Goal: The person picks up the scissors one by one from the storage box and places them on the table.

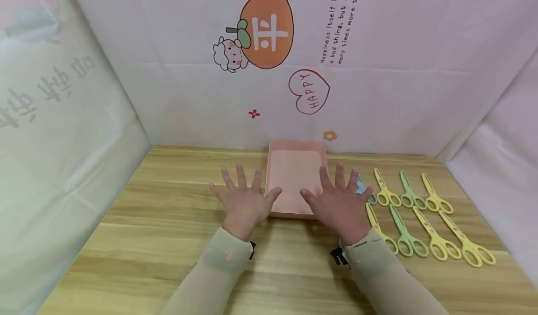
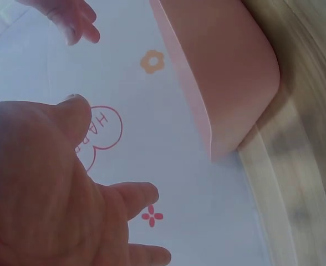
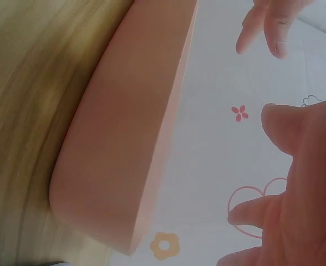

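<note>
Both hands are held out with fingers spread and nothing in them. In the head view my left hand [image 1: 244, 207] is at the left side of a shallow pink tray [image 1: 296, 179], its thumb overlapping the tray's edge. My right hand [image 1: 342, 207] overlaps the tray's right side, and its fingers partly cover a pair of blue scissors [image 1: 360, 186]. The wrist views show the tray wall [image 2: 229, 72] standing on the wood beyond the spread fingers. Inside the tray only its bare pink floor shows.
Two rows of scissors lie right of the tray, among them yellow scissors [image 1: 437, 198] and green scissors [image 1: 405, 235]. They rest on a wood-grain table [image 1: 168, 240]. A white printed cloth [image 1: 189, 100] rises behind the tray, with more white cloth at both sides.
</note>
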A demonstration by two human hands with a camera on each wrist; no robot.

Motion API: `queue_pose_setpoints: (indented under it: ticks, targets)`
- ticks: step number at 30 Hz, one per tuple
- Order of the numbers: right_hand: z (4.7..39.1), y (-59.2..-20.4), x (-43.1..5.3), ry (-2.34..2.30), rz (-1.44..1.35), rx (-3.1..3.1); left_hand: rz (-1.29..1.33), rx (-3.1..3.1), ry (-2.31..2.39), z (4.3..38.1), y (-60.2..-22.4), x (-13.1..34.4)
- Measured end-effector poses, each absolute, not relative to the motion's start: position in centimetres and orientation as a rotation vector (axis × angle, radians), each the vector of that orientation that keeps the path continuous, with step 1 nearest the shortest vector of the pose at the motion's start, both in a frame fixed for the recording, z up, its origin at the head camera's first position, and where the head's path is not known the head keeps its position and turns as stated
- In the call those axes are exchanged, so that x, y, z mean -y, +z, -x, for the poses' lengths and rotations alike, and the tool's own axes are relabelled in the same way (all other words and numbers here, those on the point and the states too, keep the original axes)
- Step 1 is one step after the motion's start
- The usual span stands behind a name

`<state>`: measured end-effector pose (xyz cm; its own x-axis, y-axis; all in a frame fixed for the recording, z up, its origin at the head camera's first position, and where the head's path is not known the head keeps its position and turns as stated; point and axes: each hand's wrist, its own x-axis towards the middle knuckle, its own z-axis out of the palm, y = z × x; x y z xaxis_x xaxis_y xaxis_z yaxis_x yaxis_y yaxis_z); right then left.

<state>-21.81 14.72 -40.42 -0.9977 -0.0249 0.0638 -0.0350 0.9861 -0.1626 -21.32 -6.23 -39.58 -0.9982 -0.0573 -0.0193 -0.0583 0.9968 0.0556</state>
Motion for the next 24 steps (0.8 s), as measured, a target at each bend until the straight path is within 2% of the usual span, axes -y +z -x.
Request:
queue_pose_setpoints:
  ticks: [24]
  targets:
    - [21.31,-40.75,-14.19,0.274,-0.014,3.088,0.174,-3.077,0.163,21.04,-39.66,5.31]
